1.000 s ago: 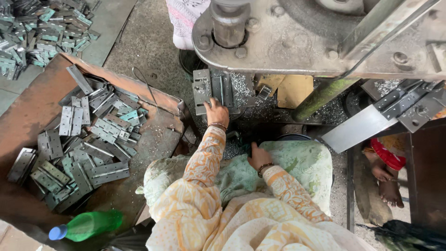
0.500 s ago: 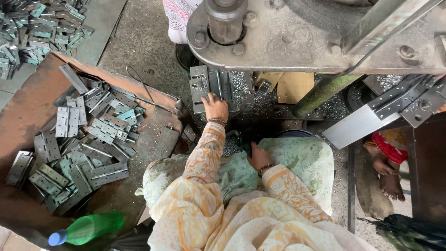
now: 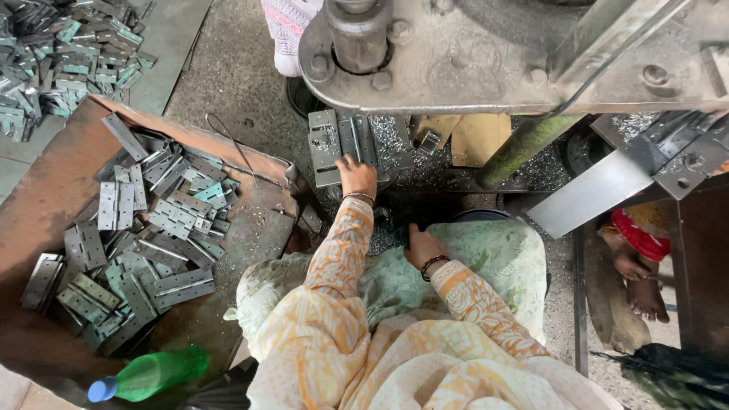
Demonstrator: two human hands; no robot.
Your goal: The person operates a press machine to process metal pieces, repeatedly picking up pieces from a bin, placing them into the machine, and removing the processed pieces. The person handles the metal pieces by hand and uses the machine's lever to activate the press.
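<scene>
- Two hands are in view. The left hand (image 3: 357,176), at centre frame, is stretched forward with its fingers laid flat on the lower end of a grey metal hinge plate (image 3: 326,146); the fingers rest on the plate rather than close round it.
- The right hand (image 3: 422,247), lower and right of centre, lies on the lap against the green cloth (image 3: 501,258), fingers loosely curled; whether it holds anything cannot be told.
- Key relation: the hinge plate lies directly above the left hand in the frame, just under the round post (image 3: 357,34) of the press machine (image 3: 486,61). Its long axis runs top to bottom of the frame, in line with the outstretched forearm. The left hand touches it; the right hand is well apart.
- Beside the plate, to its right, lies a bed of bright metal shavings (image 3: 391,140) and a tan cardboard piece (image 3: 474,137).
- At left of frame a rust-brown tray (image 3: 45,190) carries a heap of similar hinges (image 3: 144,235); a green plastic bottle (image 3: 148,373) lies at lower left.
- Change from the earlier frames: the left hand has stayed on the plate with little shift, and the right hand has stayed in the lap.
</scene>
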